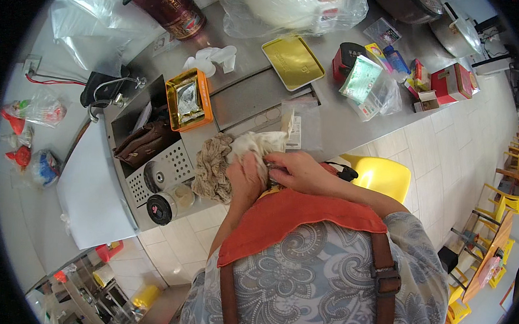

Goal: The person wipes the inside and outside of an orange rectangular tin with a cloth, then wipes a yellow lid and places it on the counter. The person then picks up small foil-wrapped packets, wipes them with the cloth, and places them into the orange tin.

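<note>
A crumpled off-white cloth lies bunched at the front edge of the steel counter. My left hand grips it from the near side, fingers pointing away from me. From the right, my right hand reaches in with thumb and forefinger curled at the cloth's edge; what lies deeper between those fingers is hidden. A wrinkled beige cloth is heaped against the left side of the white one. Just beyond my right hand lies a clear plastic bag with a white printed label.
An open orange tin holds a foil packet; its gold lid lies farther back. A brown leather bag sits in the sink recess, near a glass jar. Boxes crowd the right, above a yellow chair.
</note>
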Motion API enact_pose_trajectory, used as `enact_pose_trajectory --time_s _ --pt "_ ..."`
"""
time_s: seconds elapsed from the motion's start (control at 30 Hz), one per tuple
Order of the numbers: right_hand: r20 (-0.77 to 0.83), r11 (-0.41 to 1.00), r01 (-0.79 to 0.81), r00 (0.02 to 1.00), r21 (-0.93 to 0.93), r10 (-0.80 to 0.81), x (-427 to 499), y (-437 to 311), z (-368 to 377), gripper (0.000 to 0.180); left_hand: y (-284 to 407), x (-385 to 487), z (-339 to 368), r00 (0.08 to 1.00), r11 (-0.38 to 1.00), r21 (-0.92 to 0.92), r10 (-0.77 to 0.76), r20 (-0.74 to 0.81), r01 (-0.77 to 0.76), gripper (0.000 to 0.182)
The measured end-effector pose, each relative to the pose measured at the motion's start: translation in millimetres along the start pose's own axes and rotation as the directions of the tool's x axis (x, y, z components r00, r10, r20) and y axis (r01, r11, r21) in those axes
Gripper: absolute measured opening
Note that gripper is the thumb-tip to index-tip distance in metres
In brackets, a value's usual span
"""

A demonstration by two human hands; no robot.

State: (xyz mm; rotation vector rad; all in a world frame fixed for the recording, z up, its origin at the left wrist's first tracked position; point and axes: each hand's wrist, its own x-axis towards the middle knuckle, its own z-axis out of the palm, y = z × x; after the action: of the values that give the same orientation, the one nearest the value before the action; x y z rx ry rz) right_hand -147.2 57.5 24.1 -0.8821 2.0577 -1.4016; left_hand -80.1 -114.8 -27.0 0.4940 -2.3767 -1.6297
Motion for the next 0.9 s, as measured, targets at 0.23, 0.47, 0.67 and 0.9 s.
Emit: enact_pose_trajectory --time_s 0.23,0.47,0.67,0.9 --pt "-0.072 0.981 0.103 0.993 0.161 -0.093 1.9 -1.5 -4.0 0.020 2.8 25.8 -47.5 0.815 0.491 -0.720 -0.551 0.180 0.491 0.039" --pt "-0.373 0.940 0.330 0.865 -0.081 -0.336 0.9 6.5 -13.4 0.023 27.5 -22.4 -70.9 0.939 0.947 0.078 -0.319 0.126 0.311 0.038" --pt "-0.146 0.858 -0.157 0.955 0.489 0.258 -7.3 23.3 -43.3 0.031 35.0 -23.4 -97.0 0.977 0.897 -0.386 -0.201 0.076 0.215 0.043" --pt "0.121 0.365 -0.217 0.956 0.905 0.268 -18.8 -6.5 -38.4 0.029 40.1 -7.7 -34.6 0.938 0.976 -0.216 0.059 0.342 0.018 0.080"
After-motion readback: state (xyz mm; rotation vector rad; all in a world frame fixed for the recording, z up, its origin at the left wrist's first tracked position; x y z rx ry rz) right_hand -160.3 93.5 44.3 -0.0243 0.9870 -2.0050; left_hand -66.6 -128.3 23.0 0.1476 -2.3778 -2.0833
